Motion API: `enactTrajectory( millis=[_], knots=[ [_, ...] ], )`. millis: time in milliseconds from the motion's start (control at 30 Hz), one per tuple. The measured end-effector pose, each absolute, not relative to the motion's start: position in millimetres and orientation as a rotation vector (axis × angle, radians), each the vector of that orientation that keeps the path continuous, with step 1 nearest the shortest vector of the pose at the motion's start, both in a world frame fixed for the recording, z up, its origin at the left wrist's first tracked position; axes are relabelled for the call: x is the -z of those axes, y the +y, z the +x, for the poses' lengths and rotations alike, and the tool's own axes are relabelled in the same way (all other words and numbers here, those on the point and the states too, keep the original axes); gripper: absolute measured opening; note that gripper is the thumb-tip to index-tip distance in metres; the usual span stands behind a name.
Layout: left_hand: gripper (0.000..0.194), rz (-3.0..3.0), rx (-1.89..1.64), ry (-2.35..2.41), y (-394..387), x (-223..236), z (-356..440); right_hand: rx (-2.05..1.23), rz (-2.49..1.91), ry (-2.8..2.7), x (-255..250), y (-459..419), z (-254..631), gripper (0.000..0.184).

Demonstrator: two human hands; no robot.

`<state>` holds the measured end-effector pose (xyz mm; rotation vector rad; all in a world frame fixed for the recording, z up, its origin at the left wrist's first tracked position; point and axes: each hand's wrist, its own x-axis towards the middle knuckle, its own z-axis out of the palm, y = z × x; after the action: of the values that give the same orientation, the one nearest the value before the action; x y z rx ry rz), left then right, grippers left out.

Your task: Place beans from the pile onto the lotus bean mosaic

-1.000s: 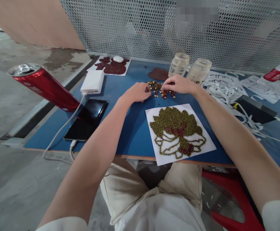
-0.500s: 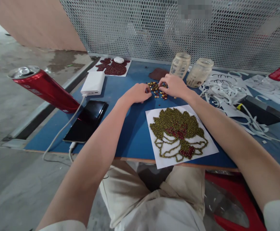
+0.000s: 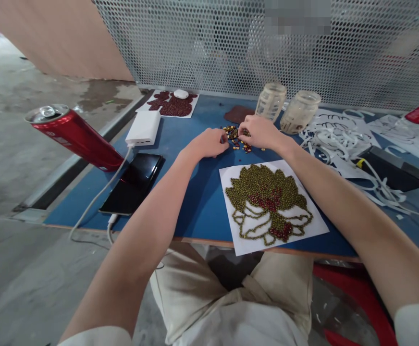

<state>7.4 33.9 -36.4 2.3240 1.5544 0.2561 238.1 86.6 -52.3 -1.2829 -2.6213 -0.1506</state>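
Observation:
A small heap of mixed beans (image 3: pixel 235 136) lies on the blue table (image 3: pixel 198 192). My left hand (image 3: pixel 207 142) rests curled at the heap's left edge, fingers closed. My right hand (image 3: pixel 260 131) sits on the heap's right side, fingertips pinched down among the beans; what they hold is too small to make out. Nearer to me lies a white sheet (image 3: pixel 272 205) bearing a lotus picture made of green and red beans.
Two glass jars (image 3: pixel 270 101) (image 3: pixel 299 111) stand behind the heap, beside a brown patch (image 3: pixel 237 114). A red can (image 3: pixel 74 137), a white power bank (image 3: pixel 143 129) and a black phone (image 3: pixel 133 182) lie at left. Paper scraps and cables (image 3: pixel 342 144) and a black device (image 3: pixel 389 168) lie at right.
My right hand has slid left across the bean heap, closer to my left hand. The view has shifted slightly; the left hand has hardly moved.

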Motion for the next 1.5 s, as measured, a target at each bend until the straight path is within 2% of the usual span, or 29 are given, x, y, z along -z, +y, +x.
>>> enactTrajectory(
  millis=[133,333,500,667,767,933,1067,1167,1300,1500],
  knots=[
    [0.027,2.309,-0.260,1.547,31.2,33.8,7.1,0.109,-1.219,-2.669,54.1,90.7,239.9,0.019],
    [0.029,2.336,-0.231,1.551,29.4,30.8,8.9,-0.162,-1.155,-2.541,50.4,98.1,251.1,0.022],
    [0.032,2.362,-0.214,1.538,31.2,31.2,6.9,-0.527,-1.128,-2.463,40.0,97.8,262.4,0.019],
    [0.026,2.401,-0.239,1.493,31.8,33.7,3.5,-1.001,-0.978,-2.183,35.7,92.5,262.4,0.021],
    [0.021,2.398,-0.266,1.465,32.9,35.8,2.8,-1.212,-0.860,-1.982,33.4,89.9,260.7,0.026],
    [0.019,2.390,-0.275,1.449,35.2,36.9,0.7,-1.368,-0.811,-1.862,29.6,82.1,260.0,0.043],
    [0.024,2.350,-0.275,1.434,35.4,37.4,-1.5,-1.395,-0.802,-1.862,26.6,76.7,257.3,0.051],
    [0.025,2.349,-0.270,1.449,34.3,37.7,-0.5,-1.334,-0.834,-1.912,19.1,72.6,255.6,0.049],
    [0.024,2.346,-0.259,1.493,32.1,35.3,4.1,-1.143,-0.841,-2.077,6.4,47.7,254.3,0.036],
    [0.025,2.377,-0.232,1.535,32.0,32.3,7.5,-0.894,-0.812,-2.435,11.8,-44.0,256.3,0.012]
  ],
)
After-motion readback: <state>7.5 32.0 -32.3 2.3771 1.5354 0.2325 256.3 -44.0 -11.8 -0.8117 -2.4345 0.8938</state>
